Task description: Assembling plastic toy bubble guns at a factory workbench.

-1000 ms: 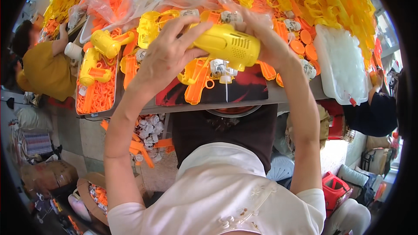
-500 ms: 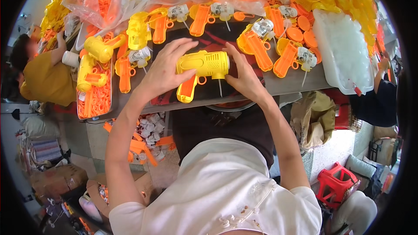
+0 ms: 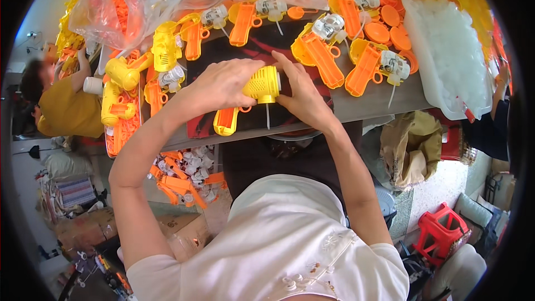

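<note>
Over the dark mat (image 3: 228,51) on the grey table (image 3: 373,106), the yellow toy body (image 3: 262,85) sits between your hands: your left hand (image 3: 223,85) closes round its rear, thumb below, fingers above; your right hand (image 3: 302,96) curves at its front end, whether gripping I cannot tell

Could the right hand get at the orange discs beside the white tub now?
Probably not straight away: the right hand is at the end of the yellow toy gun, and two open toy-gun halves lie between it and the orange discs, though reaching over might work.
</note>
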### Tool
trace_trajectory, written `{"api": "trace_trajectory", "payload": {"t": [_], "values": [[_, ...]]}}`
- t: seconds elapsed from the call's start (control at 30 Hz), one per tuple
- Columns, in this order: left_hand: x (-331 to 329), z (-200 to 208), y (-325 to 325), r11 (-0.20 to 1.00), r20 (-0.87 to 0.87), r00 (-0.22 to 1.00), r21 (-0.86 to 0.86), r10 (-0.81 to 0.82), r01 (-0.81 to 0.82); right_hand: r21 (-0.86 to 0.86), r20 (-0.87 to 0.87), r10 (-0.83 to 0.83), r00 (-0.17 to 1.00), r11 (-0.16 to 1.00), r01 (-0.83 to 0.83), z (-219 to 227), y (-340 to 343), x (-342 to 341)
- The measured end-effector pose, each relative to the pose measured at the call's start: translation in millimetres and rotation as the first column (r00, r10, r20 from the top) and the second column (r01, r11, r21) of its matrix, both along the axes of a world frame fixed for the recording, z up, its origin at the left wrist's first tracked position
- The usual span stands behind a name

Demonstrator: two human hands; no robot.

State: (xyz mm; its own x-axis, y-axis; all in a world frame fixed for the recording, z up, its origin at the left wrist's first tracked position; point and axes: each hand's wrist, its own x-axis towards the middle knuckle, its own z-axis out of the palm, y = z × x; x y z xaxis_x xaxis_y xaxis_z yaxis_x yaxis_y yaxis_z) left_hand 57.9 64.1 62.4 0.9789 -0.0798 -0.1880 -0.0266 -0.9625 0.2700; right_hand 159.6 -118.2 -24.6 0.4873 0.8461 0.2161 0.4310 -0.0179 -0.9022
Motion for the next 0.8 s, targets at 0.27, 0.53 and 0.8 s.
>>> {"api": "trace_trajectory", "payload": {"t": [0.27, 0.53, 0.8], "values": [[6.3, 7.6, -9.1, 0.997, -0.021, 0.997, -0.031, 0.068, -0.069, 0.024, 0.020, -0.031, 0.999, 0.999, 0.031, 0.4, -1.2, -1.8], [1.9, -2.6, -3.5, 0.992, -0.013, 0.994, 0.050, -0.113, 0.113, 0.025, 0.013, -0.068, 0.998, 0.997, 0.068, 0.6, 0.2, -4.6], [9.9, 1.7, -9.2, 0.991, -0.117, 0.990, 0.095, -0.080, 0.092, -0.034, -0.020, -0.069, 0.997, 0.997, 0.068, 4.6, 0.3, -3.4]]}}
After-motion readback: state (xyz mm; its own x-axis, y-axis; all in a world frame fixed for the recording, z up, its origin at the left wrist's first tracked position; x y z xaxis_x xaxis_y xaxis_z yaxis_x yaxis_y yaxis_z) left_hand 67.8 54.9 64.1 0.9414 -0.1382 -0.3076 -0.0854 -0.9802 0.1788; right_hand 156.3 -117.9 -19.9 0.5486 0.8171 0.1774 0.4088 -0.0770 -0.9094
